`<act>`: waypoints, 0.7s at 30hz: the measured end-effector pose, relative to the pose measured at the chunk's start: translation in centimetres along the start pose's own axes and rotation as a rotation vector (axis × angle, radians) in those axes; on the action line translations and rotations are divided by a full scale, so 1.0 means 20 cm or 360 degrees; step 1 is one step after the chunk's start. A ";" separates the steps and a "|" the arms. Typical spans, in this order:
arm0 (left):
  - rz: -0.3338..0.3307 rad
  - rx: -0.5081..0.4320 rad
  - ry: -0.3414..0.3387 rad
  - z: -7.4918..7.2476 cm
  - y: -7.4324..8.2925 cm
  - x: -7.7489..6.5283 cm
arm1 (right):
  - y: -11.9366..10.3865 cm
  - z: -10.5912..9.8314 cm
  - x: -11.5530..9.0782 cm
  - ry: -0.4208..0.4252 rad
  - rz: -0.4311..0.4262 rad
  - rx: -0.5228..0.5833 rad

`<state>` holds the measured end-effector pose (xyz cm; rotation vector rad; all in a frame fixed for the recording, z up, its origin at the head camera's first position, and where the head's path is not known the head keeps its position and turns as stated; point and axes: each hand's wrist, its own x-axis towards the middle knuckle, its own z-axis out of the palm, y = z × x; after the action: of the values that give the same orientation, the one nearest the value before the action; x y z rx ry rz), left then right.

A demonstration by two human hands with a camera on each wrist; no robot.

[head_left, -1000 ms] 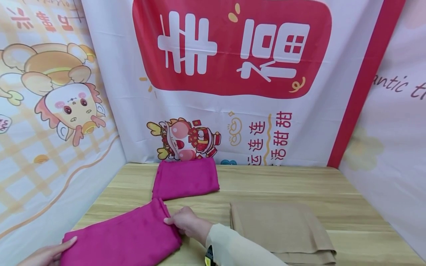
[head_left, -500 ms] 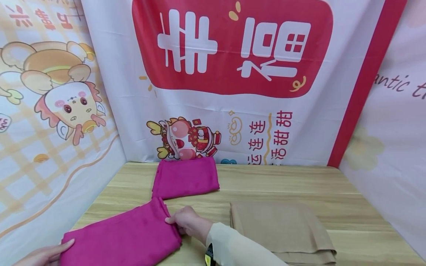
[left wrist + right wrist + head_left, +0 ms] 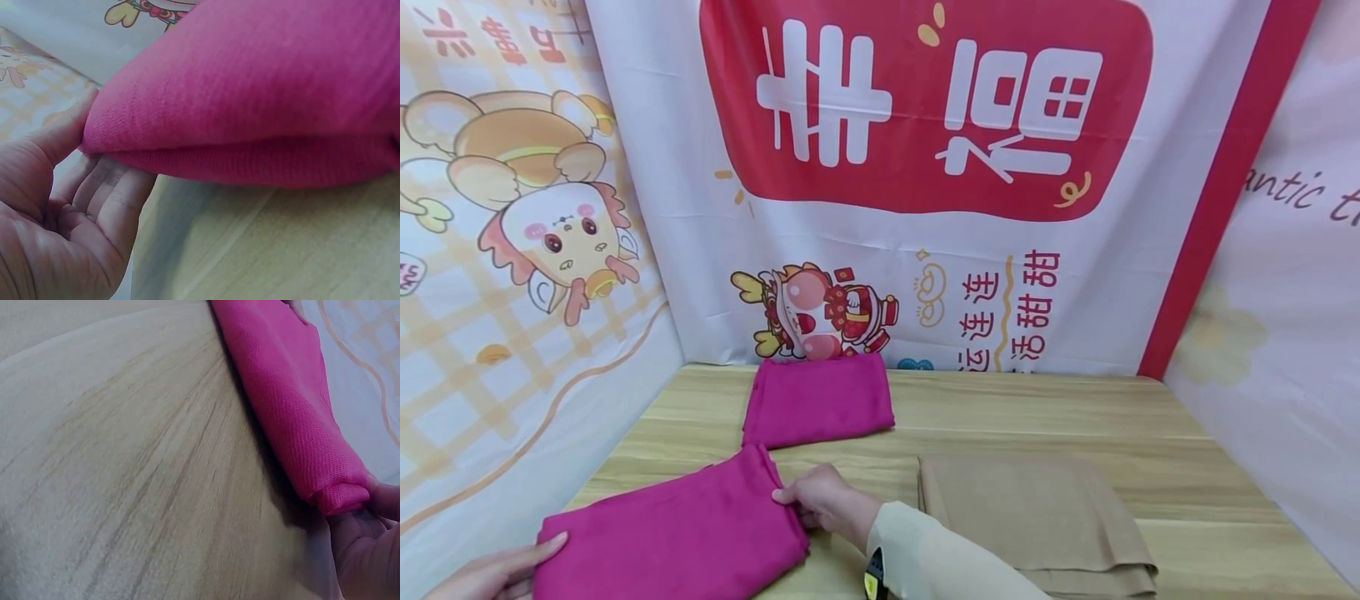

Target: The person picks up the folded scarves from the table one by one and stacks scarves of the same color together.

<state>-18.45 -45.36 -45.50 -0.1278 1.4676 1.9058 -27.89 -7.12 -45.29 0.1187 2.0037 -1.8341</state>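
A folded magenta cloth [image 3: 670,533] lies at the table's front left, slightly slanted. My left hand [image 3: 505,571] grips its left edge, thumb on top and fingers underneath, as the left wrist view shows. At the opposite edge, my right hand [image 3: 827,500] pinches the folded layers between thumb and fingers. In the right wrist view the cloth's end [image 3: 344,497] sits rolled over between thumb and fingers. Just behind lies a second folded magenta cloth [image 3: 820,400], smaller in view and touched by neither hand.
A folded tan cloth [image 3: 1030,521] lies on the right of the wooden table [image 3: 1000,408], beside my right sleeve [image 3: 947,554]. Printed fabric hangings [image 3: 1097,300] enclose the back and both sides. A dark watch-like band [image 3: 874,575] is on my right wrist.
Almost nothing differs. My left hand, with the cloth's left edge, has shifted very slightly left; the right hand keeps its pinch, and the other cloths stay in place.
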 end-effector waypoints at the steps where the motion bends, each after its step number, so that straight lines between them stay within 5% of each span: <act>1: 0.0009 -0.0004 0.0006 0.01 0.01 0.00 | 0.00 0.00 0.00 -0.0008 0.0000 0.0009; 8: 0.0016 0.0009 -0.0089 0.05 0.04 -0.01 | -0.01 -0.01 -0.02 -0.0051 0.0000 0.0051; 21: 0.0018 0.0017 0.0141 0.13 0.08 -0.03 | -0.04 -0.04 -0.09 -0.0090 -0.0054 0.0128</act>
<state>-18.07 -43.52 -43.05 -0.2015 1.5395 1.9232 -26.81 -5.98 -43.90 0.0562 1.9056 -1.9178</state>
